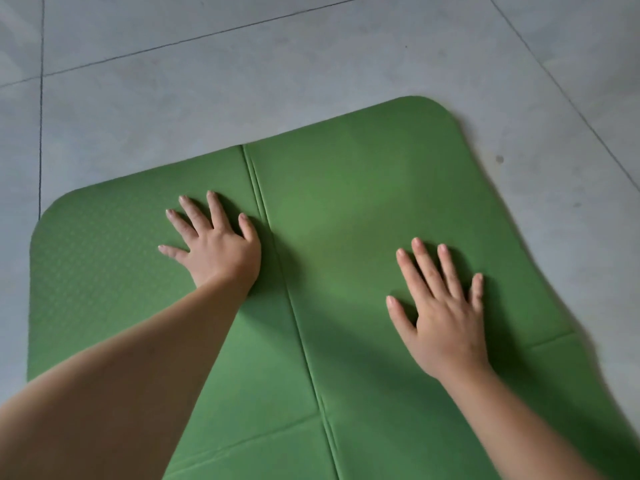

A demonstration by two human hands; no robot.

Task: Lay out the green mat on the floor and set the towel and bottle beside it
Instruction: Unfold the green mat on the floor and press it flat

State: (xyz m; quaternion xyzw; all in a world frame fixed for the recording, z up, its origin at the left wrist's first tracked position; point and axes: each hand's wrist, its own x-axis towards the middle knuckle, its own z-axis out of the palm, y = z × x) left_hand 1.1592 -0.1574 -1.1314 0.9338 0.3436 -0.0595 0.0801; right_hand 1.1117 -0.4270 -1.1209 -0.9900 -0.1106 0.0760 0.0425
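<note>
The green mat (346, 209) lies spread out on the floor (242, 81), with its far end and two round corners showing. A long fold line runs down its middle, and shorter fold lines cross it nearer the person. It looks soft and bendy, like foam, and likely light, so it should be easy to push flat or pull by an edge or a corner. The top looks a bit bumpy on the left part, so it may not slide much under the hands. The left hand (218, 247) rests flat on the mat just left of the middle fold line, fingers spread wide, holding nothing. The right hand (446, 323) also lies flat on the mat, out toward the right side, its fingers stretched out, holding nothing. It looks like both hands are pressing the mat down to smooth it. Count them: one mat, two hands. No towel and no bottle can be seen here, so those two are yet to be put beside the mat. Around the mat there is only grey tile floor with thin dark lines between the tiles.
</note>
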